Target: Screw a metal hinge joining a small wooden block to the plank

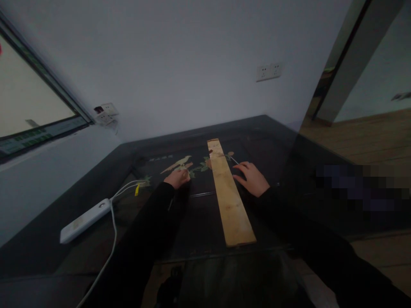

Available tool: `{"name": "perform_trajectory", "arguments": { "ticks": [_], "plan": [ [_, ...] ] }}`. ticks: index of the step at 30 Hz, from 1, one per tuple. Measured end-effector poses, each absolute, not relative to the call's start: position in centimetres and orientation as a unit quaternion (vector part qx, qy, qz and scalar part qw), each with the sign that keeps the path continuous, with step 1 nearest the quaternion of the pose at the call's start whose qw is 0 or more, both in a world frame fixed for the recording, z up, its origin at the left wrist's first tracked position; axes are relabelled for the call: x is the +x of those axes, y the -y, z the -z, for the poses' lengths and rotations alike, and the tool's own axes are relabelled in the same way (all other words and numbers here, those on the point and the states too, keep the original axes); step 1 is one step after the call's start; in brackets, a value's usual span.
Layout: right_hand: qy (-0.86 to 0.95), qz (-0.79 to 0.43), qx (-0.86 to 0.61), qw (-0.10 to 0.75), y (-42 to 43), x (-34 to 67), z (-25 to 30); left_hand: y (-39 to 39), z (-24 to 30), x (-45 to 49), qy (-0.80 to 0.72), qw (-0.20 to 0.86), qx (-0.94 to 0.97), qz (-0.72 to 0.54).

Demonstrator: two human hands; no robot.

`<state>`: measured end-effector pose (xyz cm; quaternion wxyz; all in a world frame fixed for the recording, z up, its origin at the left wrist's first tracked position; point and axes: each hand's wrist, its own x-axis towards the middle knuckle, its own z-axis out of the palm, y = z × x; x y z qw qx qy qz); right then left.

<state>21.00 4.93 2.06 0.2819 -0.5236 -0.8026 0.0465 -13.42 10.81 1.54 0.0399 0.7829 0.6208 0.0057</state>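
White power strip: It lies at the far left on the dark table (199, 226); the white power strip (84, 220) has a white cord (115, 231) beside it.
Yellow tag: The yellow tag (137, 190) is by the thin white wires, left of the near hand.
Left hand: The left hand (178, 177) is low over the table, next to the bird picture (180, 164). Its fingers are curled in. I cannot tell if anything is inside them.
Wooden board, place: The long wooden board (229, 194) lies flat between the two hands, over part of the flower picture. One end points at the wall, the other at the person.
Wooden board, feel: It looks thin and hard, so I think it is light and will not bend much. It should not break easily. The face looks smooth and may slide on the shiny table. The edges could be scratchy.
Wooden board, where to hold: The long sides near the middle look best, one hand on each side. Holding just one end might make it tip.
Thin pale stick: The thin pale stick (234, 161) is just right of the board, by the fingertips. I cannot tell if they touch it.
Right hand: The right hand (252, 177) has its thumb and pointing finger wide apart. The thumb tip is at the board's right side, touching or just beside it.
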Motion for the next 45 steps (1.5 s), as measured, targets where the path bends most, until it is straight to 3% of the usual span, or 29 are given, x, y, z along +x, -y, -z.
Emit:
{"name": "perform_trajectory", "arguments": {
  "ticks": [5, 17, 25, 35, 41, 45],
  "plan": [
    [0.87, -0.099, -0.422, 0.233, -4.2, 18.0, 0.1, -12.6, -2.0, -9.8, -0.566, 0.035, 0.823, -0.019],
    [0.884, -0.127, -0.428, 0.138, -3.1, 18.2, -1.0, -14.2, -2.0, -8.0, -0.533, 0.015, 0.846, -0.012],
    [0.881, -0.128, -0.434, 0.137, -1.5, 18.6, -1.0, -14.8, -1.7, -7.6, -0.531, 0.035, 0.846, -0.038],
    [0.883, -0.144, -0.425, 0.14, -1.1, 19.3, -0.8, -5.3, -4.5, -16.5, -0.557, 0.087, 0.785, -0.258],
    [0.887, -0.183, -0.36, 0.223, -0.7, 18.4, -4.7, -0.3, -1.1, -22.9, -0.665, 0.081, 0.675, -0.309],
    [0.924, -0.191, -0.273, 0.189, 0.4, 14.0, -8.3, 0.2, 1.0, -23.8, -0.693, 0.03, 0.644, -0.324]
  ]
}}
